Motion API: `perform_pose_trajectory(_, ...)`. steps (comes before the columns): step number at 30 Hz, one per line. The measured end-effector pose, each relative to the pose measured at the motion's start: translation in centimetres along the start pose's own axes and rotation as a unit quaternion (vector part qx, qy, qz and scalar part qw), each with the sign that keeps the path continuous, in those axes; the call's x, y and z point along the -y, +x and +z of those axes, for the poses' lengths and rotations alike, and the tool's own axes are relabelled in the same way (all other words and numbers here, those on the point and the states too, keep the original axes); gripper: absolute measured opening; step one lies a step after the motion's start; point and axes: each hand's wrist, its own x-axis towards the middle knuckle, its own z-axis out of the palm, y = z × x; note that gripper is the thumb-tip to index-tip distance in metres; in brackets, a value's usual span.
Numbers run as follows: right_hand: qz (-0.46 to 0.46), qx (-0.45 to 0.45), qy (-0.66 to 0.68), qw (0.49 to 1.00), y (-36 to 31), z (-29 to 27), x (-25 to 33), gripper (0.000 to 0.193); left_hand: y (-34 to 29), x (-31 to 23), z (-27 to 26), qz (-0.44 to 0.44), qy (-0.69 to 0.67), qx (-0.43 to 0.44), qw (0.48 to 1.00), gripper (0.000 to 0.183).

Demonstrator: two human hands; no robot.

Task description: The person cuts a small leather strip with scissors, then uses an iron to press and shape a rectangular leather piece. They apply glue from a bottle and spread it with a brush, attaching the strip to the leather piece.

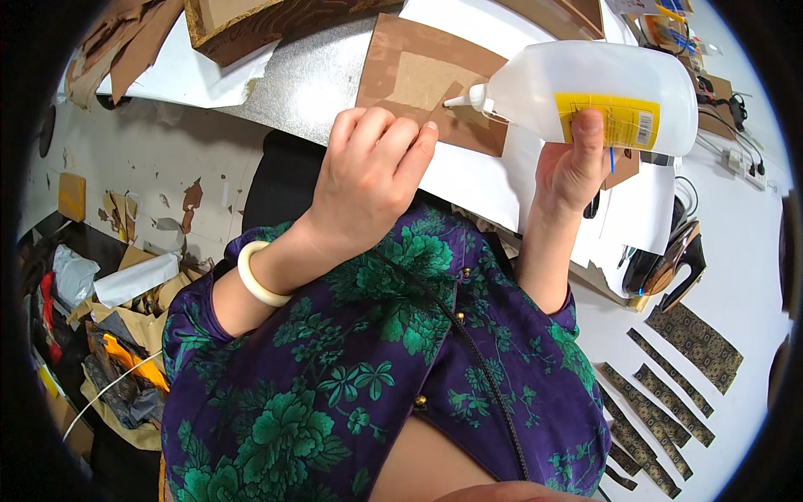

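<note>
In my right hand [577,163] is a translucent white squeeze bottle [535,79], gripped round its body with the thumb over the yellow label. The bottle lies tilted sideways, its thin nozzle pointing left, low over a brown rectangular board [468,63]. A lighter tan patch [418,84] covers the board's middle, with a small brown strip beside the nozzle. My left hand [368,163] is closed at the board's near left edge, knuckles up and fingers curled. Its fingertips are mostly hidden, so what they hold, if anything, does not show.
A brown box-like frame [242,29] stands at the back left on a metal sheet [301,84]. Dark patterned strips [669,402] lie on the white surface at right, below a power strip [749,167] with cables. Scraps and bags [125,335] fill the lower left.
</note>
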Motion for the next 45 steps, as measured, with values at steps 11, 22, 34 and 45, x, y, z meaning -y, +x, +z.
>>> perform_pose_trajectory(11, -0.031, -0.004, -0.033, 0.999, -0.1, 0.4, 0.5, 0.067, 0.2, 0.0, 0.3, 0.004, 0.007, -0.024, 1.0, 0.025)
perform_pose_trajectory(22, -0.017, 0.064, -0.087, 0.994, 0.5, 1.1, 2.5, 0.085, -0.2, 0.1, 0.2, -0.011, 0.013, -0.045, 0.999, 0.017)
perform_pose_trajectory(34, -0.01, 0.057, -0.095, 0.994, 0.4, 1.7, 2.9, 0.094, -0.4, 0.0, -0.3, -0.03, -0.023, -0.02, 0.999, 0.033)
perform_pose_trajectory(45, -0.015, 0.033, -0.091, 0.995, -0.4, 1.5, 2.1, 0.082, -0.3, 0.0, -0.3, -0.034, -0.023, -0.029, 0.999, 0.031)
